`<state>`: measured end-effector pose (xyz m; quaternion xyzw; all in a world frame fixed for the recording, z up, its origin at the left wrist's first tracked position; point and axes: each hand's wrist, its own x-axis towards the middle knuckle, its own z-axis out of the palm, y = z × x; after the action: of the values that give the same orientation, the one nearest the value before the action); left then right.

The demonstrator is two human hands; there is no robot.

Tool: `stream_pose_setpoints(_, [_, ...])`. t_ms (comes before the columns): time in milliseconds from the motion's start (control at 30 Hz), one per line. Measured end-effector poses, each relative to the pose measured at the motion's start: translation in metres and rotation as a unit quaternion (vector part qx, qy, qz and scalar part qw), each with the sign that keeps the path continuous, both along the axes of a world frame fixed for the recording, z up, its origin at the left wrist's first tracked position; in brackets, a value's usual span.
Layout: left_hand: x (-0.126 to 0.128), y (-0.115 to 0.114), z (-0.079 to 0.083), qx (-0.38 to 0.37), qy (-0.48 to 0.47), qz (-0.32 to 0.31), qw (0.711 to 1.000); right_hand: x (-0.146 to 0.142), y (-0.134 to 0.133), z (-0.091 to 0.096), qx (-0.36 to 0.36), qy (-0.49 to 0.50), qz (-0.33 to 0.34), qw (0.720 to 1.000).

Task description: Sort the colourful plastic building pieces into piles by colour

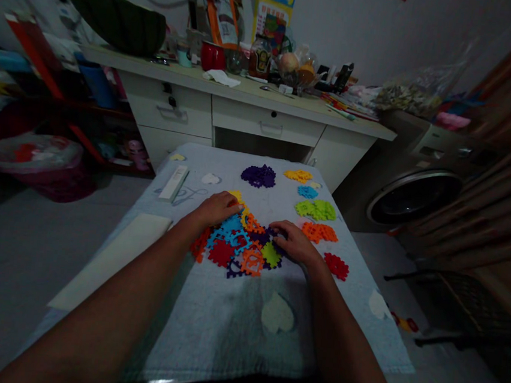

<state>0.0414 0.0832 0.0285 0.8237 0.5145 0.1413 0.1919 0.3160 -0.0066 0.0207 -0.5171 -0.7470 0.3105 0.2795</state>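
A mixed heap of flat, tooth-edged plastic pieces (222, 253) in red, blue, orange, purple, green and yellow lies on the cloth-covered table (243, 323). At the heap's far left edge, my left hand (218, 208) has its thumb and fingers closed on a yellow piece (236, 195). My right hand (294, 241) rests at the right edge of the heap, fingers bent and apart, beside purple pieces (260, 237). Its fingertips are near them; whether they touch is unclear. A green piece (271, 254) lies just below that hand.
Sorted by colour are piles of purple (259, 175), yellow (298, 175), blue (307, 191), green (316, 209), orange (319, 232) and red (335, 266) pieces. A white box (174, 184) lies at left. Beyond stand a cluttered desk (247, 91) and a washing machine (393, 168).
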Motion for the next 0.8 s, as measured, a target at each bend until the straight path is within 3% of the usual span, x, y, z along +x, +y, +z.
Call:
stream_pose_setpoints(233, [-0.007, -0.028, 0.012, -0.016, -0.023, 0.068, 0.997, -0.002, 0.0, 0.002, -0.025, 0.123, -0.044, 0.991])
stream_pose_setpoints(333, [-0.01, -0.045, 0.011, 0.007, -0.029, 0.104, 0.994, -0.004, 0.0, 0.003, -0.007, 0.163, -0.067, 0.984])
stream_pose_setpoints(467, [-0.013, -0.057, 0.006, 0.013, -0.027, 0.146, 0.989, -0.006, 0.003, -0.001, -0.043, 0.227, -0.107, 0.967])
stream_pose_setpoints(567, [-0.012, -0.047, 0.005, 0.001, -0.012, 0.155, 0.988, -0.007, 0.005, -0.006, -0.05, 0.265, -0.124, 0.955])
stream_pose_setpoints(800, [0.001, 0.006, -0.002, -0.025, 0.024, 0.125, 0.992, -0.003, 0.006, -0.01, -0.038, 0.302, -0.144, 0.942])
